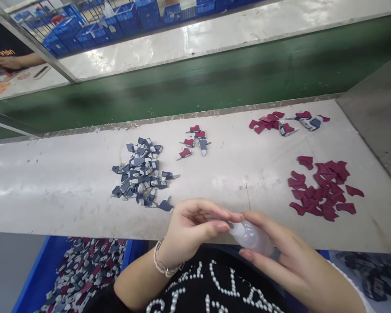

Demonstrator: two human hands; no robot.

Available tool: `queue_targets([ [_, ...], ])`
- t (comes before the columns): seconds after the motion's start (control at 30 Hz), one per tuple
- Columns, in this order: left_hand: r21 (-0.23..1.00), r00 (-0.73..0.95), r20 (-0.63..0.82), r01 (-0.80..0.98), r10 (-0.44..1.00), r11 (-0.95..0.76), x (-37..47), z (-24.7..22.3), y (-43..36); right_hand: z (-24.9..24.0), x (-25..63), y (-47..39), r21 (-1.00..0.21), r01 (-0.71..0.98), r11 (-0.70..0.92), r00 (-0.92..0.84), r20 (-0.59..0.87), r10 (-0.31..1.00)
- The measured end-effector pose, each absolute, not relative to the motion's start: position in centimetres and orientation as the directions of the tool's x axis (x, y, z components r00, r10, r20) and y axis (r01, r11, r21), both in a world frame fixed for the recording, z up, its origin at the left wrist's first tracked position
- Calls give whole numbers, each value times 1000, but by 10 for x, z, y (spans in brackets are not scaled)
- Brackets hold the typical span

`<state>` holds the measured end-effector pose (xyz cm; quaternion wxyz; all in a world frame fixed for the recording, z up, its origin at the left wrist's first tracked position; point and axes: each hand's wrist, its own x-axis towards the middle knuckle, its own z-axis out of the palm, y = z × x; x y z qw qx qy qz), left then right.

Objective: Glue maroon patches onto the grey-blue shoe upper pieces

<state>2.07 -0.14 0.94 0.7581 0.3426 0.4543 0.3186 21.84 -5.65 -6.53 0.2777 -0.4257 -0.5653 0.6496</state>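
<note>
My right hand is wrapped round a small translucent squeeze bottle, its tip pointing left. Thumb and fingers of my left hand pinch together at the bottle's tip, over something dark and mostly hidden. Left of centre on the white table lies a pile of grey-blue and white pieces. Beyond my hands are several small pieces with maroon tops. Loose maroon pieces are spread to the right, with a smaller maroon heap farther back.
A blue bin full of mixed pieces stands below the table edge at lower left. A green wall runs behind the table. Beyond it are blue crates and another person's hand at upper left.
</note>
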Motion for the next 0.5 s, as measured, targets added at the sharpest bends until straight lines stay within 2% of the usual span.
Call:
queue_targets([
  [0.1, 808, 382, -444, -220, 811, 546, 17, 7, -2, -64, 218, -53, -979, 130, -154, -476, -198, 857],
  [0.27, 811, 371, -430, -242, 823, 533, 12, 6, 0, -65, 214, -50, -981, 97, -166, -490, -192, 850],
  [0.43, 801, 372, -460, -219, 806, 558, 9, 6, 2, -65, 213, -51, -967, 95, -235, -504, -250, 827],
  [0.5, 795, 366, -475, -212, 800, 569, 8, 4, 2, -62, 213, -53, -947, 110, -303, -476, -317, 820],
])
